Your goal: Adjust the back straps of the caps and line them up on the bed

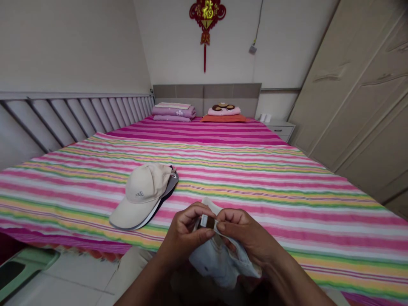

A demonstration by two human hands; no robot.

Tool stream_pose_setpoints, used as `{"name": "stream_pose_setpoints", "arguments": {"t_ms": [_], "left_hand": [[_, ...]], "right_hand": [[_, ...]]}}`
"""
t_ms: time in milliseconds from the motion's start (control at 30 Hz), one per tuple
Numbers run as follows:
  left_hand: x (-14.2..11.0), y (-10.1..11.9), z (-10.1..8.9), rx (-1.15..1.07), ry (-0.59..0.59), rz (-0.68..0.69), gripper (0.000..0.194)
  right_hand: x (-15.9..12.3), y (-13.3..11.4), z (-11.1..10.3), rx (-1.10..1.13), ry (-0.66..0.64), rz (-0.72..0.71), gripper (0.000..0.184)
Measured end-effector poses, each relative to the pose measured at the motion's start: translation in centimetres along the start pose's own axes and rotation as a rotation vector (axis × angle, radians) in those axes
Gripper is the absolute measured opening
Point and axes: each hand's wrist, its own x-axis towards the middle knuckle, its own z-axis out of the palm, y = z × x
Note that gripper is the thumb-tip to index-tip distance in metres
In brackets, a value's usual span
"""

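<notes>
At the near edge of the striped bed (223,170), left hand (183,233) and right hand (245,233) both pinch the pale cap's (219,259) rear strap (208,222), fastening unfinished; two stacked caps (145,193) lie left, done.

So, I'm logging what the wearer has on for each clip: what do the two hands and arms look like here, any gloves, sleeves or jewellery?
Both the left hand and the right hand are bare, with no gloves. No ring, watch or bracelet shows on either. The forearms are uncovered as far as the bottom edge of the picture, so no sleeve is in view. The fingernails look short and unpainted.
</notes>
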Motion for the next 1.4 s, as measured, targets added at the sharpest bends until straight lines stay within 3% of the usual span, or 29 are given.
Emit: {"name": "stream_pose_setpoints", "arguments": {"t_ms": [233, 467, 667, 833, 1033, 1233, 1333, 1400], "left_hand": [[-0.1, 0.0, -0.3, 0.022, 0.108, 0.033, 0.02], [-0.1, -0.2, 0.3, -0.092, 0.1, -0.001, 0.02], [-0.5, -0.5, 0.3, -0.184, 0.127, -0.112, 0.029], [-0.3, -0.6, 0.2, -0.017, 0.097, 0.0, 0.024], [-0.1, 0.6, -0.8, 0.18, 0.096, 0.144, 0.018], [0.1, 1.5, -0.9, 0.045, 0.012, -0.253, 0.024], [0.3, 1.3, -0.7, -0.015, 0.007, -0.324, 0.027], [0.3, 1.1, -0.5, -0.044, -0.028, -0.34, 0.026]], "right_hand": [[0.2, -0.5, -0.1, -0.019, -0.08, 0.067, 0.022], [0.2, -0.2, 0.0, -0.071, -0.066, -0.028, 0.021], [0.2, -0.5, 0.4, -0.098, -0.046, -0.075, 0.025], [0.2, -0.6, 0.8, -0.273, 0.031, -0.1, 0.028], [-0.1, -0.6, 0.6, -0.302, 0.073, -0.16, 0.031], [-0.5, -1.2, 0.7, -0.601, 0.06, -0.215, 0.025], [-0.6, -1.2, 1.1, -0.695, 0.111, -0.276, 0.016], [-0.7, -1.1, 1.3, -0.792, 0.16, -0.326, 0.027]]}}
